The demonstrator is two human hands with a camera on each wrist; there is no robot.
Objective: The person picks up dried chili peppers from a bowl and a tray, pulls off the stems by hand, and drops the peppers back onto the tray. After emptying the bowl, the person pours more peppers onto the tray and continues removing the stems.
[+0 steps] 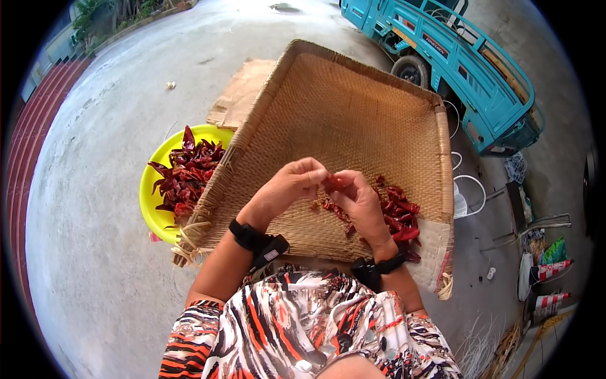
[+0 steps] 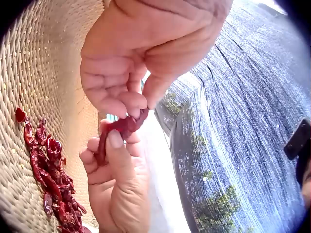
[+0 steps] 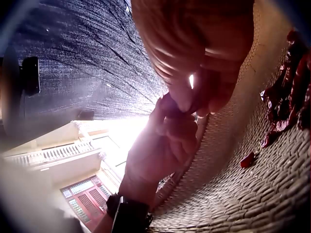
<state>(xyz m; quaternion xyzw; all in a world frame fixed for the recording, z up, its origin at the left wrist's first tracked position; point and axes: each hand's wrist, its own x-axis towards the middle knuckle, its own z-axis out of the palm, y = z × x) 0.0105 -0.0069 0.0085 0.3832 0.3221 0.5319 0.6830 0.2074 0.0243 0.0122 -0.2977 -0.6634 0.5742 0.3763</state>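
Both hands meet over the woven basket tray [image 1: 303, 107], with a dried red chili [image 2: 124, 127] between them. My left hand [image 1: 290, 188] pinches one end of it between thumb and fingertips. With its thumb laid along the pod, my right hand [image 2: 119, 187] grips the other end. In the right wrist view the chili is dark and mostly covered by the fingers. Just right of the hands, a pile of dried chilies [image 1: 399, 218] lies on the weave, with small red pieces [image 1: 338, 208] scattered beside it.
A yellow basin [image 1: 149, 205] heaped with dried chilies [image 1: 189, 174] stands left of the tray. Cardboard [image 1: 243, 95] lies behind it. A blue cargo tricycle [image 1: 442, 63] is parked at the far right, and a white bucket [image 1: 459, 199] stands beside the tray.
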